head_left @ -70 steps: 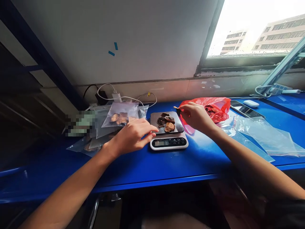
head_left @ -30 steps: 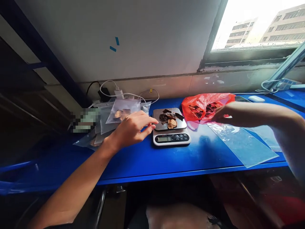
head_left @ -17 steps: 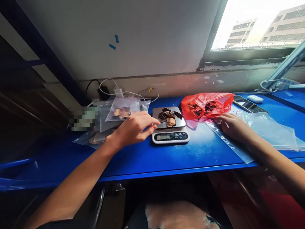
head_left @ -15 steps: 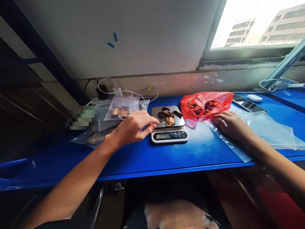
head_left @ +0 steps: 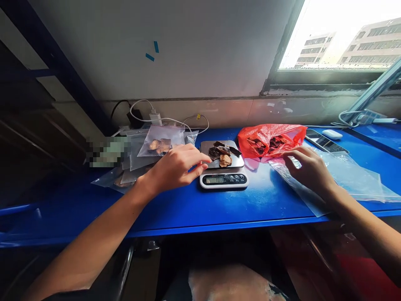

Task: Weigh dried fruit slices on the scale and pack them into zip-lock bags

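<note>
A small digital scale stands on the blue table, with several dark and tan dried slices on its steel plate. My left hand lies open beside it, fingertips touching the scale's left edge. To the right of the scale is a red plastic bag holding more dried slices. My right hand is in front of that bag, thumb and fingers pinching the near end of a flat clear plastic bag, which lies on the table.
Clear zip bags filled with slices are piled left of the scale. A charger and cables sit by the wall. More empty clear bags, a phone and a small white case lie at the right, below a window.
My right hand set a slice on the scale, moved right past the red bag, pressed flat on the clear bag, and now curls its fingers on it. The scale reading rose. My left hand stayed.
</note>
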The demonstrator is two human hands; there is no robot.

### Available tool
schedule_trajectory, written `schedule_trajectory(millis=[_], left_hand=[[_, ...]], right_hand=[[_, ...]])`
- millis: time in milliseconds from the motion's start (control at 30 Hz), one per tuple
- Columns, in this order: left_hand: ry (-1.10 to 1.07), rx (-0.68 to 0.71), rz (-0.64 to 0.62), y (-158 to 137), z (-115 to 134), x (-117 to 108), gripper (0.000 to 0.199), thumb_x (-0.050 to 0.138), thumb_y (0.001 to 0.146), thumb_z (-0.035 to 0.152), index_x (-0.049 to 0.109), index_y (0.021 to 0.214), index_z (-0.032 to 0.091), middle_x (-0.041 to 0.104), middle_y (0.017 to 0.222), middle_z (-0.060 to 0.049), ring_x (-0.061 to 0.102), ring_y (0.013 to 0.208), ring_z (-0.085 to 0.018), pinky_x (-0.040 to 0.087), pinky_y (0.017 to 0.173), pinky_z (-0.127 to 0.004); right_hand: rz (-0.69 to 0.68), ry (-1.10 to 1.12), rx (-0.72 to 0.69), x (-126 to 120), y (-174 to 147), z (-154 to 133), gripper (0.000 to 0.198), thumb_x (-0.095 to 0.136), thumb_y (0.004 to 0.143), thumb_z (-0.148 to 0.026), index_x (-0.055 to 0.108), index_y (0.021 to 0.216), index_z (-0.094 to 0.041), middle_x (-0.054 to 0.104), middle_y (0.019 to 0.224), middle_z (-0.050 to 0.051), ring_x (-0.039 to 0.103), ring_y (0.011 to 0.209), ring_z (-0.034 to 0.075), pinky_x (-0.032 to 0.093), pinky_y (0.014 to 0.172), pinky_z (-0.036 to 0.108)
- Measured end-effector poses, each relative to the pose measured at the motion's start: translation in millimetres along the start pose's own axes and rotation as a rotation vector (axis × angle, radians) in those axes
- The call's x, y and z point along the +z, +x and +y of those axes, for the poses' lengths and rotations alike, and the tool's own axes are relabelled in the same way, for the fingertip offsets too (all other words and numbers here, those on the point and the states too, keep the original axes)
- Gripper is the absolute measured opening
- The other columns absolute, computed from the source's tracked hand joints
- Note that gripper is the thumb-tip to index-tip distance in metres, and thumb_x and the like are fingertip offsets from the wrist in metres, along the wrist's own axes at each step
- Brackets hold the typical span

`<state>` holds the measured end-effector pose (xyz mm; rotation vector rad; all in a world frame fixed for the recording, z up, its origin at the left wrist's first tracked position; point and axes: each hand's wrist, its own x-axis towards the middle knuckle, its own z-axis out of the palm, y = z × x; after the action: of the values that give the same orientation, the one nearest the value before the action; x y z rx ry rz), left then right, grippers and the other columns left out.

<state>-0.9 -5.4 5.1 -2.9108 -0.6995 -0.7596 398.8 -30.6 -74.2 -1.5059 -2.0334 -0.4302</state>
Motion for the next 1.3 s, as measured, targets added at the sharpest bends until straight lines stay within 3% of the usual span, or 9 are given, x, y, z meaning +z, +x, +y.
schedule_trajectory(millis=[133, 333, 467, 700, 900, 1000, 1100, 1200, 1300], left_hand=[[-0.008, -0.014, -0.022, 0, -1, 2, 0.020, 0.051, 0.092, 0.020, 0.067, 0.103, 0.015, 0.069, 0.091, -0.006, 0.061, 0.087, -0.020, 0.050, 0.080, -0.034], [0.004, -0.041, -0.023, -1, -4, 1, 0.021, 0.050, 0.092, 0.021, 0.067, 0.103, 0.016, 0.068, 0.087, -0.006, 0.061, 0.086, -0.019, 0.050, 0.079, -0.034], [0.013, -0.015, -0.029, -2, -4, 1, 0.021, 0.051, 0.092, 0.021, 0.067, 0.104, 0.015, 0.068, 0.089, -0.007, 0.061, 0.086, -0.020, 0.050, 0.079, -0.035], [0.005, 0.010, -0.048, 0, -2, 6, 0.020, 0.050, 0.093, 0.021, 0.067, 0.103, 0.015, 0.070, 0.092, -0.006, 0.062, 0.088, -0.020, 0.048, 0.082, -0.035], [0.005, 0.000, -0.088, 0, -6, 9, 0.021, 0.049, 0.094, 0.022, 0.067, 0.104, 0.016, 0.070, 0.092, -0.006, 0.061, 0.088, -0.020, 0.047, 0.080, -0.034], [0.002, -0.006, -0.080, -1, -8, 8, 0.020, 0.051, 0.093, 0.020, 0.066, 0.105, 0.015, 0.069, 0.091, -0.006, 0.061, 0.087, -0.020, 0.047, 0.080, -0.034], [-0.001, 0.009, -0.029, -2, -7, 5, 0.020, 0.051, 0.093, 0.019, 0.066, 0.104, 0.014, 0.068, 0.089, -0.006, 0.060, 0.085, -0.019, 0.048, 0.079, -0.033], [0.006, 0.019, -0.017, -1, -6, 3, 0.020, 0.050, 0.093, 0.019, 0.066, 0.103, 0.013, 0.068, 0.087, -0.006, 0.060, 0.085, -0.019, 0.048, 0.078, -0.033], [0.000, 0.005, -0.026, 0, -6, 4, 0.020, 0.051, 0.093, 0.019, 0.067, 0.104, 0.014, 0.069, 0.089, -0.006, 0.060, 0.085, -0.019, 0.048, 0.079, -0.033]], right_hand=[[0.007, 0.075, -0.073, 0, 31, -47, 0.015, 0.052, 0.088, -0.029, 0.064, 0.087, -0.021, 0.066, 0.088, 0.009, 0.060, 0.082, 0.020, 0.047, 0.076, 0.034], [-0.157, 0.136, -0.103, 18, 86, -102, 0.025, 0.054, 0.087, -0.037, 0.065, 0.076, -0.018, 0.062, 0.084, 0.008, 0.055, 0.076, 0.018, 0.040, 0.066, 0.030], [-0.201, 0.088, -0.065, 25, 88, -104, 0.025, 0.054, 0.086, -0.034, 0.063, 0.068, -0.018, 0.061, 0.083, 0.008, 0.053, 0.074, 0.017, 0.037, 0.065, 0.029], [-0.102, 0.163, -0.001, 23, 81, -100, 0.021, 0.055, 0.085, -0.030, 0.061, 0.069, -0.018, 0.061, 0.077, 0.007, 0.052, 0.073, 0.017, 0.039, 0.070, 0.030], [-0.171, 0.267, 0.085, 19, 95, -114, 0.029, 0.054, 0.087, -0.035, 0.058, 0.064, -0.018, 0.062, 0.074, 0.007, 0.054, 0.074, 0.018, 0.038, 0.070, 0.030], [-0.071, 0.375, 0.123, -8, 90, -108, 0.032, 0.049, 0.091, -0.040, 0.058, 0.070, -0.017, 0.062, 0.074, 0.007, 0.054, 0.071, 0.016, 0.038, 0.065, 0.028], [-0.016, 0.409, 0.115, -38, 66, -80, 0.034, 0.047, 0.093, -0.043, 0.059, 0.073, -0.017, 0.060, 0.069, 0.004, 0.049, 0.061, 0.012, 0.037, 0.057, 0.026], [-0.273, 0.286, -0.029, -46, 37, -38, 0.035, 0.047, 0.093, -0.043, 0.064, 0.077, -0.017, 0.062, 0.068, 0.004, 0.050, 0.058, 0.013, 0.038, 0.055, 0.026], [-0.467, 0.151, -0.106, -33, 21, -1, 0.028, 0.044, 0.094, -0.029, 0.068, 0.093, -0.016, 0.070, 0.091, 0.010, 0.063, 0.078, 0.019, 0.047, 0.070, 0.032]])
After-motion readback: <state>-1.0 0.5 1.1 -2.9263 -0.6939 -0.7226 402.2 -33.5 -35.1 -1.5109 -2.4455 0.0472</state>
